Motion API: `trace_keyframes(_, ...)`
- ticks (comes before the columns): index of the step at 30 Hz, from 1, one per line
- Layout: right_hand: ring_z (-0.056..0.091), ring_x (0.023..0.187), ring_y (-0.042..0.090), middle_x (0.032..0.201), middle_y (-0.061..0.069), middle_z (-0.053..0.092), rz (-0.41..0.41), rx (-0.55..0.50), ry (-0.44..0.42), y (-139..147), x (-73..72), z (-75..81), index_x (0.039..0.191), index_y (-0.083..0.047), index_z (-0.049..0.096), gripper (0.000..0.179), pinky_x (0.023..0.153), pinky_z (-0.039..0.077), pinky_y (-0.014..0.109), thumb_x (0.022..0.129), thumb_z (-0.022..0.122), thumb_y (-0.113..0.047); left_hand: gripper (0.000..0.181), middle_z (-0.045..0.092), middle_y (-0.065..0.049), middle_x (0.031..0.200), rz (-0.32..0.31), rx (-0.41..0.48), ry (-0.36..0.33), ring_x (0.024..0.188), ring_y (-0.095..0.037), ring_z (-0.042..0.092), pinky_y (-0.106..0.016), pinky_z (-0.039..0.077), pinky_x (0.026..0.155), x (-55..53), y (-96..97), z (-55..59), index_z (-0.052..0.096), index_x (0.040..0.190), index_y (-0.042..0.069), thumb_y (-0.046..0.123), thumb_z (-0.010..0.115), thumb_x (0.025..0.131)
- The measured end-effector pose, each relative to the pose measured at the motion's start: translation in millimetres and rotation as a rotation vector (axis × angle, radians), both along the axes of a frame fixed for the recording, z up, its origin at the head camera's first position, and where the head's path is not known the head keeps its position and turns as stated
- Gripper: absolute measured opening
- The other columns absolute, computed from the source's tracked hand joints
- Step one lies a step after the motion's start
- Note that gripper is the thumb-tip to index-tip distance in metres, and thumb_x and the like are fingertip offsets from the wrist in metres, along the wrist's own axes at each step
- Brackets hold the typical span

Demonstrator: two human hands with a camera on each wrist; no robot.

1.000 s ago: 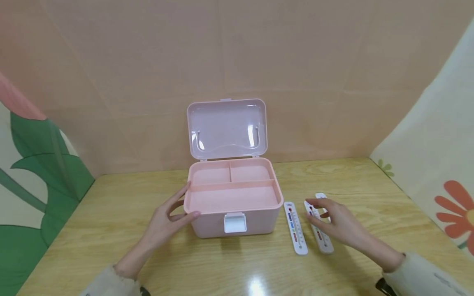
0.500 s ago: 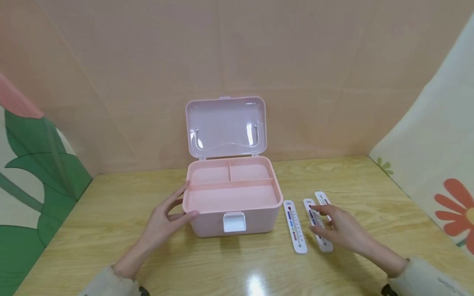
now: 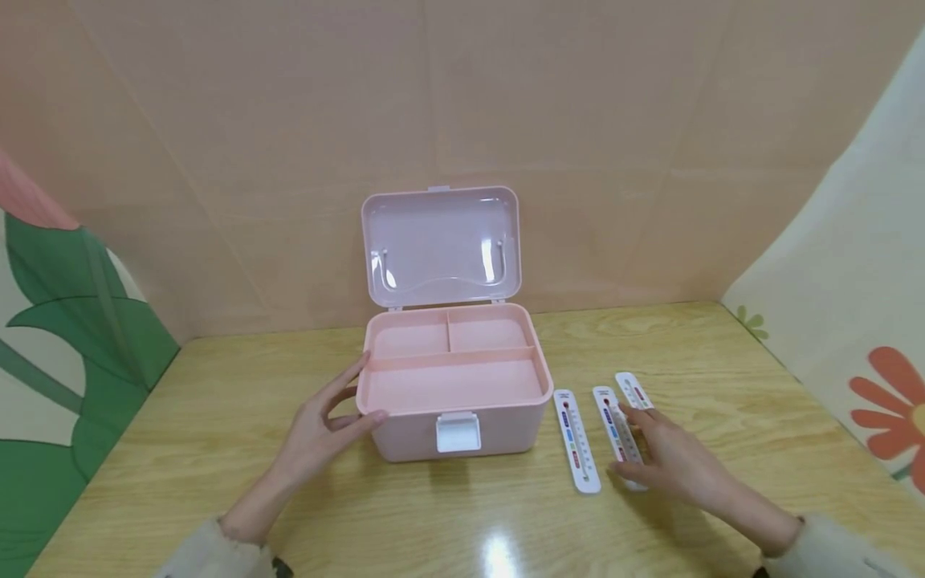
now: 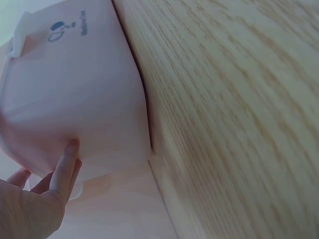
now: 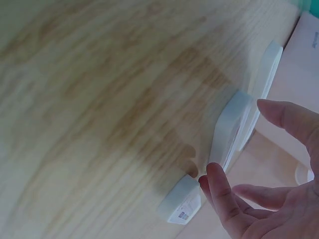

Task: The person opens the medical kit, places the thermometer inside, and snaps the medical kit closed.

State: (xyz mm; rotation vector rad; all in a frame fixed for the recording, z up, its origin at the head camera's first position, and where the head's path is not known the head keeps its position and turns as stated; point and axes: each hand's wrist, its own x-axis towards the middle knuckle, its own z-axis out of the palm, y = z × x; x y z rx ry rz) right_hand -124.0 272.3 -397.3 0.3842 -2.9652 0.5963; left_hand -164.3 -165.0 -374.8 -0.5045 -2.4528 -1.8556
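Observation:
A pink plastic medicine case stands on the table with its translucent lid raised. Its pink tray has three compartments. My left hand rests at the case's left front corner, fingers extended; in the left wrist view, fingertips touch the side wall. To the right lie three white strip thermometers: a left one, a middle one and a right one. Low over the middle one is my right hand, thumb and fingers apart, partly hiding the right one. Contact is unclear.
The wood-grain table ends at a plain beige backdrop. Flower-printed cloth hangs on the right, and leaf-printed cloth on the left. A white latch sits on the case's front.
My right hand has shifted slightly right and toward me, lower over the middle thermometer, uncovering more of it and of the right one. My left hand stays at the case.

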Motion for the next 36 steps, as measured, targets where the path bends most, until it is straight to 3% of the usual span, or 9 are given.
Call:
trace_keyframes(3, 0.062, 0.082, 0.023, 0.103, 0.02, 0.061, -0.024, 0.013, -0.032, 0, 0.1, -1.6, 0.13, 0.012, 0.048, 0.089, 0.07, 0.056, 0.045, 0.065, 0.085, -0.036, 0.075, 0.028, -0.005, 0.157, -0.006, 0.009, 0.002, 0.131, -0.04, 0.043, -0.029, 0.055, 0.091, 0.2, 0.0, 0.1, 0.036, 0.149, 0.024, 0.011, 0.074, 0.084)
trace_keyframes(8, 0.06, 0.078, 0.023, 0.107, 0.027, 0.058, -0.049, 0.039, -0.046, -1, 1.5, -3.5, 0.13, 0.015, 0.047, 0.093, 0.066, 0.056, 0.045, 0.066, 0.084, -0.041, 0.076, 0.029, -0.004, 0.156, -0.013, 0.022, 0.009, 0.13, -0.04, 0.044, -0.029, 0.056, 0.09, 0.4, -0.1, -0.2, 0.037, 0.149, 0.022, 0.01, 0.074, 0.084)
trace_keyframes(11, 0.054, 0.072, 0.018, 0.102, 0.023, 0.057, -0.063, 0.037, -0.04, -2, 3.3, -5.4, 0.128, 0.017, 0.047, 0.092, 0.057, 0.051, 0.035, 0.068, 0.083, -0.041, 0.076, 0.029, -0.004, 0.156, -0.011, 0.021, 0.016, 0.13, -0.04, 0.044, -0.029, 0.056, 0.09, 0.3, 0.0, -0.7, 0.037, 0.148, 0.022, 0.009, 0.074, 0.083)
trace_keyframes(15, 0.044, 0.066, 0.014, 0.09, 0.013, 0.052, -0.083, 0.045, -0.029, -5, 6.2, -8.0, 0.126, 0.015, 0.052, 0.084, 0.051, 0.038, 0.025, 0.07, 0.083, -0.039, 0.076, 0.029, -0.004, 0.156, -0.012, 0.02, 0.022, 0.13, -0.04, 0.043, -0.029, 0.055, 0.09, 0.4, -0.1, -1.4, 0.037, 0.149, 0.022, 0.009, 0.074, 0.084)
trace_keyframes(18, 0.042, 0.064, 0.013, 0.087, 0.009, 0.05, -0.094, 0.05, -0.021, -6, 7.8, -9.7, 0.123, 0.014, 0.055, 0.079, 0.05, 0.035, 0.023, 0.071, 0.082, -0.038, 0.076, 0.028, -0.005, 0.156, -0.014, 0.02, 0.024, 0.13, -0.04, 0.043, -0.029, 0.055, 0.09, 0.5, -0.1, -1.7, 0.036, 0.149, 0.022, 0.008, 0.073, 0.084)
trace_keyframes(24, 0.04, 0.062, 0.013, 0.084, 0.006, 0.048, -0.11, 0.045, -0.013, -7, 9.4, -11.5, 0.12, 0.011, 0.058, 0.07, 0.047, 0.031, 0.021, 0.073, 0.081, -0.036, 0.076, 0.028, -0.006, 0.156, -0.012, 0.018, 0.025, 0.13, -0.04, 0.043, -0.029, 0.055, 0.09, 0.0, -0.1, -1.9, 0.037, 0.149, 0.022, 0.009, 0.074, 0.084)
trace_keyframes(31, 0.039, 0.062, 0.013, 0.078, 0.004, 0.048, -0.102, 0.05, 0.027, -8, 9.2, -13.1, 0.095, -0.001, 0.065, 0.039, 0.047, 0.03, 0.022, 0.074, 0.081, -0.029, 0.076, 0.028, -0.006, 0.157, -0.007, 0.007, 0.035, 0.131, -0.04, 0.043, -0.028, 0.055, 0.09, -0.7, -0.3, -3.1, 0.037, 0.149, 0.022, 0.01, 0.074, 0.084)
trace_keyframes(36, 0.04, 0.061, 0.013, 0.076, 0.004, 0.048, -0.121, 0.06, 0.022, -10, 9.0, -12.9, 0.087, -0.003, 0.064, 0.031, 0.046, 0.031, 0.023, 0.075, 0.08, -0.026, 0.075, 0.028, -0.005, 0.157, -0.008, -0.001, 0.039, 0.131, -0.04, 0.043, -0.028, 0.055, 0.09, -1.2, -0.5, -3.6, 0.036, 0.149, 0.022, 0.011, 0.073, 0.084)
